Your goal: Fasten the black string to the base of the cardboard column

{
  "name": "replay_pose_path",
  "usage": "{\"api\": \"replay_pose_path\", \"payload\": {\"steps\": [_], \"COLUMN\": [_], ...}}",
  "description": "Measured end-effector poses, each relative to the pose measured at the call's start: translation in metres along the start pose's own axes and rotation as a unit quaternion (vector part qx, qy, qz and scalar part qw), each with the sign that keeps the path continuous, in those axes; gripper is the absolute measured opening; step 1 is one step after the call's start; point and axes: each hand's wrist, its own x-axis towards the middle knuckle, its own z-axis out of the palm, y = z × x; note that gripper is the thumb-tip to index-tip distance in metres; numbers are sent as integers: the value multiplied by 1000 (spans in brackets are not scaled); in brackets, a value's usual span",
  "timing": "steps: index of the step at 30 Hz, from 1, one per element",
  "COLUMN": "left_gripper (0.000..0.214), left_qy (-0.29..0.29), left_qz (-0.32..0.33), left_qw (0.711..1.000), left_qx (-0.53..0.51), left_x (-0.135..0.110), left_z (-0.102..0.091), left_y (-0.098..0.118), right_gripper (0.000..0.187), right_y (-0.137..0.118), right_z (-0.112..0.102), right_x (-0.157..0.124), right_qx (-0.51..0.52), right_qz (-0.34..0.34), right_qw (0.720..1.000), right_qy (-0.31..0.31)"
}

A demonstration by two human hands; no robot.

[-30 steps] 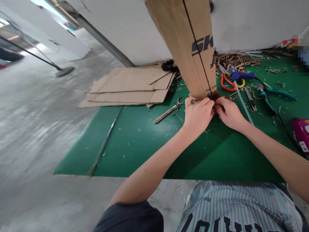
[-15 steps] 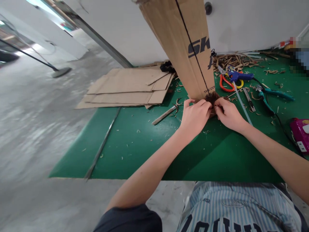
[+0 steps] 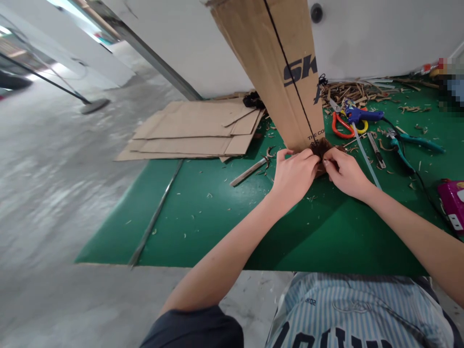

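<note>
A tall folded cardboard piece (image 3: 286, 72) with dark printed letters and a black cord running down it stands upright on the green mat (image 3: 224, 217). At its foot sits a small dark brown cardboard bit (image 3: 322, 147). My left hand (image 3: 294, 175) is closed, fingers pinched at the base of the cardboard. My right hand (image 3: 345, 171) is closed too, pinching the same spot from the right. What the fingertips grip is mostly hidden between the two hands.
Flat cardboard sheets (image 3: 195, 130) lie at the mat's far left. A knife (image 3: 250, 171) lies left of my hands. Orange-handled scissors (image 3: 342, 126), a blue glue gun (image 3: 360, 115), green pliers (image 3: 408, 145), cardboard scraps (image 3: 351, 91) and a pink device (image 3: 451, 200) are to the right.
Both hands stay pinched at the foot of the cardboard; only small finger shifts and a slight camera movement show.
</note>
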Motion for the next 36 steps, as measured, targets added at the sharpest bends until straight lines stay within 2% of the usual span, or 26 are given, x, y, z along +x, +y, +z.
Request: {"api": "replay_pose_path", "payload": {"steps": [3,8,14,16,18,20,22,25,29,32,36], "left_gripper": [23,13,18,20,17,15,16,12,16,18,24], "left_qy": [-1,-6,-27,-27,-24,-25,-31,-34,-4,7,-6], "left_qz": [-3,-14,8,13,9,2,-1,1,11,23,46], "left_qw": [1000,998,997,996,995,996,997,998,1000,1000,998], "left_qx": [-10,-54,-73,-85,-94,-88,-69,-46,-27,3,37], "left_x": [0,1,-1,-2,-3,-2,0,1,0,-1,-1], "left_z": [0,-2,-7,-9,-9,-8,-6,-1,3,4,2], "left_y": [-4,-12,-15,-16,-15,-15,-14,-14,-14,-13,-13], "right_gripper": [11,18,16,20,25,26,27,25,24,28,32], "right_y": [1,-1,-6,-7,-7,-6,-5,-4,-9,-10,-7], "right_z": [1,1,-5,-13,-25,-37,-45,-44,-25,-12,-8], "right_x": [-4,-10,-17,-16,-12,-6,-1,1,-2,-1,0], "right_qx": [-46,-123,-125,-111,-112,-137,-170,-253,-346,-374,-381], "right_qz": [-37,-67,-104,-124,-132,-112,-85,-104,-157,-143,-145], "right_qw": [998,990,986,986,984,979,973,958,925,916,912], "right_qy": [10,-20,-42,-19,40,105,128,80,-21,-33,-34]}}
